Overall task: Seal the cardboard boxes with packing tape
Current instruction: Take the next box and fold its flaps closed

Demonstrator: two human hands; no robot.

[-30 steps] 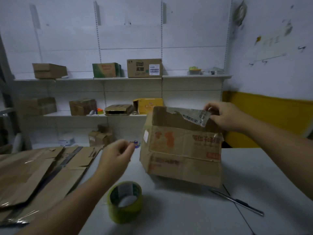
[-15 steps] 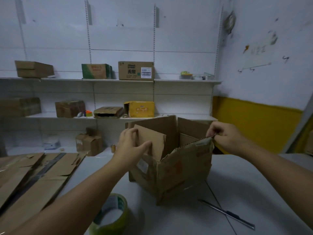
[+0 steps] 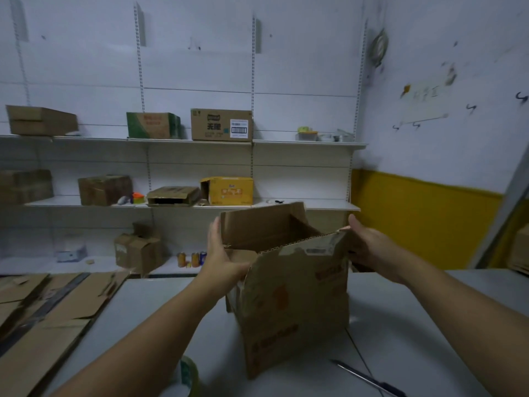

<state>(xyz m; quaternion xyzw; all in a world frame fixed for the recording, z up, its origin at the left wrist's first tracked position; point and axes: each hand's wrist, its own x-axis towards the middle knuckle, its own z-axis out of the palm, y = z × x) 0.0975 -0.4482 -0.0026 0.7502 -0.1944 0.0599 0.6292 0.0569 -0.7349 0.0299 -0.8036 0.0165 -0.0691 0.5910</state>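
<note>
— Both hands have changed their hold since half a second ago. My left hand (image 3: 226, 253) has come off its grip on the side flap and now lies flat against the outside of it. The cardboard box (image 3: 294, 305) stands squarer, flaps up.

— And the fingers?

— Left fingers (image 3: 213, 233) are straight and pressed together. My right hand (image 3: 372, 247) is on the box's right side, with the thumb up at the corner of the near flap. Its other fingers are behind the cardboard, so I cannot tell how they lie.

— Where is everything?

— The box is mid-surface (image 3: 415, 353), one corner toward the near edge. The tape roll (image 3: 190, 376) sits at the near edge, left of the box, just beside my left forearm. A slim dark-handled tool (image 3: 369, 379) lies by the near edge on the right. Flattened cardboard (image 3: 43, 310) lies along the left edge.

— What could go wrong?

— No flap is folded down yet and both hands are busy. If I free one to fetch the roll, I expect the worn flaps to spring up again. My forearm could nudge the roll off the near edge. An uneven push might skid the box toward the tool. The old label scraps on the near flap could also keep fresh tape from sticking.
</note>
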